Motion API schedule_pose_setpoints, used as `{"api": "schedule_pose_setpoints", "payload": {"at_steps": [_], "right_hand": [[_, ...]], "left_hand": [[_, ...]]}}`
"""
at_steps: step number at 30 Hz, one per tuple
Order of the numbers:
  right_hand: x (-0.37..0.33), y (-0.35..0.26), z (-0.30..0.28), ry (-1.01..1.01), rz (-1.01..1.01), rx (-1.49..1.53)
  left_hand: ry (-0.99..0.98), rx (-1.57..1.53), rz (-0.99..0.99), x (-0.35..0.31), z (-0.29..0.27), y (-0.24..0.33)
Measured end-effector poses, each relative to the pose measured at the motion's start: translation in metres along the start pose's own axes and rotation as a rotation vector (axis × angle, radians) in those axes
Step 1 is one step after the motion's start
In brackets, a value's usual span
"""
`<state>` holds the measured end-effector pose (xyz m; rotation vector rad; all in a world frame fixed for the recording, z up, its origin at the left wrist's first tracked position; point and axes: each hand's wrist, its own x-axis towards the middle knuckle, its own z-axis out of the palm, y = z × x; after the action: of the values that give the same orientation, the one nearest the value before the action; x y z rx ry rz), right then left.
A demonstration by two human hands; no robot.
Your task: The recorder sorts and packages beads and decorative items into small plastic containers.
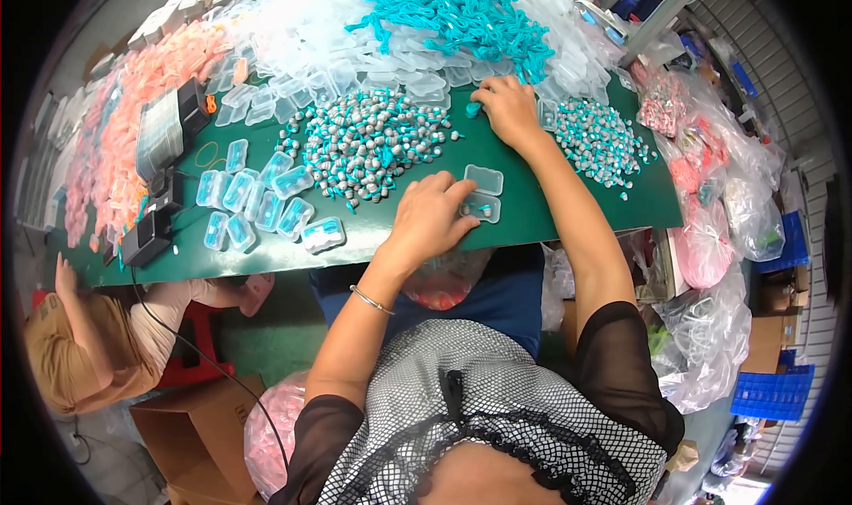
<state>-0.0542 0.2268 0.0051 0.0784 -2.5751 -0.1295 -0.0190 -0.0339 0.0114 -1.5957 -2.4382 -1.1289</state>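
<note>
Where the green counter (528,208) stretches farthest left of both hands, a seated person (98,345) is at its near edge, and coral-coloured pieces (133,106) lie heaped beyond. Closer to the left hand, though still well apart from it, a stack of cards (160,137) leans beside a black stand (146,237). Next come closed clear boxes with blue contents (238,192), then a mound of small grey-and-teal pieces (364,141) just beyond the left hand. That left hand (430,212) has thumb and forefinger apart at the left side of an open clear box (484,180); whether it grips, I cannot tell. A few small pieces sit in the box's nearer half. Teal cords (453,17) are piled past the right hand, over loose clear cases (302,79). The right hand (512,114) is curled, fingertips at a small teal bundle (473,110); its hold is unclear. Just right of it lie smaller teal-and-white pieces (595,137), with filled plastic bags (706,230) farther right.
</note>
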Motion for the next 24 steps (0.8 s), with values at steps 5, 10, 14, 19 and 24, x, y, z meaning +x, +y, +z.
{"api": "schedule_pose_setpoints", "payload": {"at_steps": [5, 10, 14, 19, 24], "right_hand": [[-0.024, -0.014, -0.033, -0.087, 0.019, 0.285], [-0.071, -0.054, -0.103, -0.133, 0.136, 0.599], [-0.089, -0.068, -0.103, -0.106, 0.079, 0.562], [-0.094, -0.078, -0.099, -0.019, -0.035, 0.413], [-0.103, -0.079, -0.093, -0.018, -0.038, 0.397]], "left_hand": [[0.057, -0.062, -0.05, -0.006, 0.001, -0.004], [0.013, -0.109, -0.126, -0.001, 0.0, -0.002], [0.039, -0.107, -0.136, -0.002, 0.003, -0.004], [0.078, -0.096, -0.104, -0.002, 0.005, -0.005], [0.037, -0.105, -0.144, -0.001, 0.003, -0.001]]}}
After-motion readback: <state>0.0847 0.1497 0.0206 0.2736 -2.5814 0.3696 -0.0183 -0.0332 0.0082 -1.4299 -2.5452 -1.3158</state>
